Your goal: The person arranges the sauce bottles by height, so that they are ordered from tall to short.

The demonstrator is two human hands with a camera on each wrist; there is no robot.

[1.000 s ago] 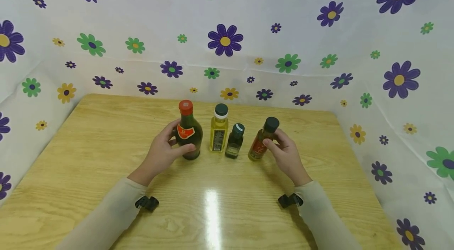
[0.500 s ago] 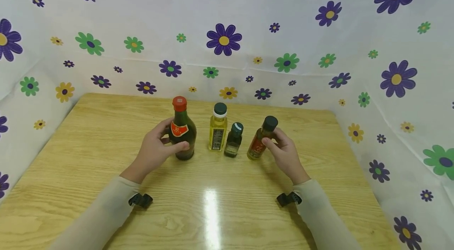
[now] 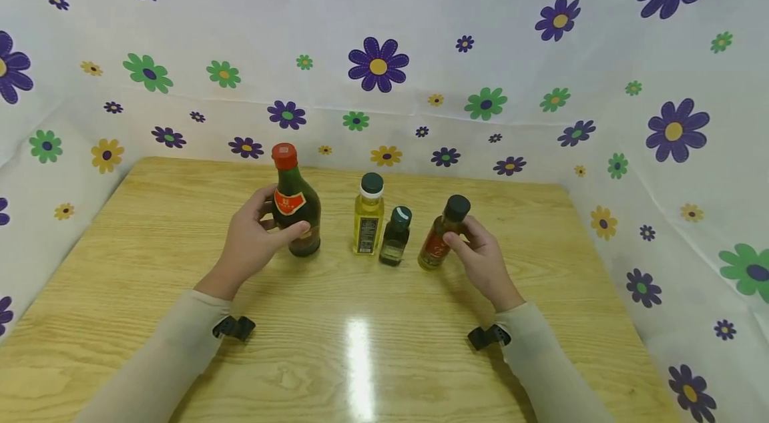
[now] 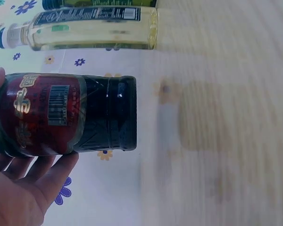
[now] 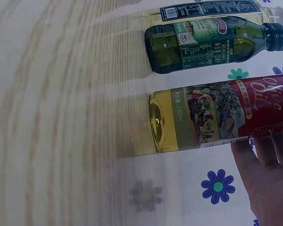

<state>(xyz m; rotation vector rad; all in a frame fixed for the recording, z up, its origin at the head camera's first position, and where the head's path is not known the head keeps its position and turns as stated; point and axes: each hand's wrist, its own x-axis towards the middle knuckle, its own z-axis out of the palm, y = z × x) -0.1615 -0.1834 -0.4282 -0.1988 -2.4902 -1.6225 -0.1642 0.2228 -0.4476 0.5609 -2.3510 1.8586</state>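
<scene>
My left hand (image 3: 249, 243) grips a dark glass bottle (image 3: 297, 209) with a red cap and a red neck label, fingers behind and thumb across the front. In the left wrist view, a gap shows between the base of this bottle (image 4: 108, 113) and its reflection in the table. My right hand (image 3: 483, 259) holds a smaller olive oil bottle (image 3: 437, 246) with a black cap and red label; its base (image 5: 160, 122) meets its reflection in the right wrist view. Between the hands stand a clear bottle of yellow oil (image 3: 368, 219) and a short dark green olive oil bottle (image 3: 395, 236).
All this is on a glossy wooden table (image 3: 312, 329) that reflects light. White cloth (image 3: 432, 3) printed with flowers hangs behind the table and along both sides. Each sleeve has a small black device (image 3: 237, 327) at the wrist.
My left hand has moved left and a little away from me with the red-capped bottle, which has risen. The right hand and the other bottles have stayed put.
</scene>
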